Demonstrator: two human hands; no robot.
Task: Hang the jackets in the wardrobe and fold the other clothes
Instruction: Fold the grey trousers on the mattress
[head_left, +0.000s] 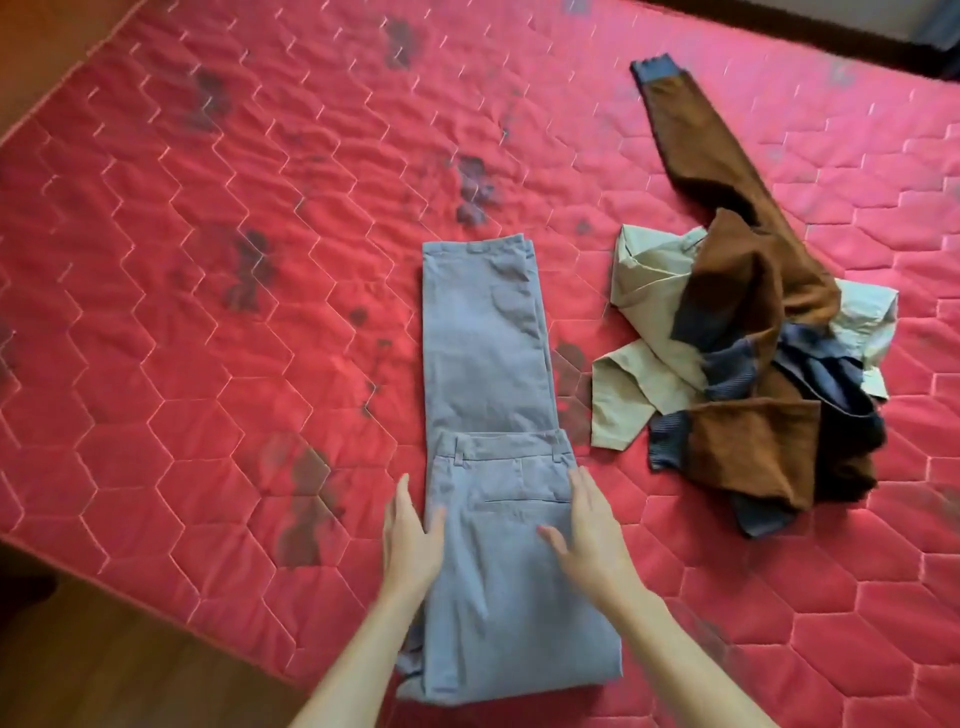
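Mattress (208, 260): red and quilted, it is carrying every garment, with dark blotches running across it.
Left hand (413, 540): fingers straight and gripping nothing, it is lying along the trousers' left edge, thumb touching the cloth.
Trousers (488, 353): grey-blue, lying mid-mattress, long axis running straight away from the person; the waistband end is lying folded back over the near half.
Right hand (592, 540): spread flat, it is resting on the trousers' right side.
Pile: a brown jacket (737, 291) is sprawling over a pale green shirt (649, 296), apart to the right, one sleeve stretching away.
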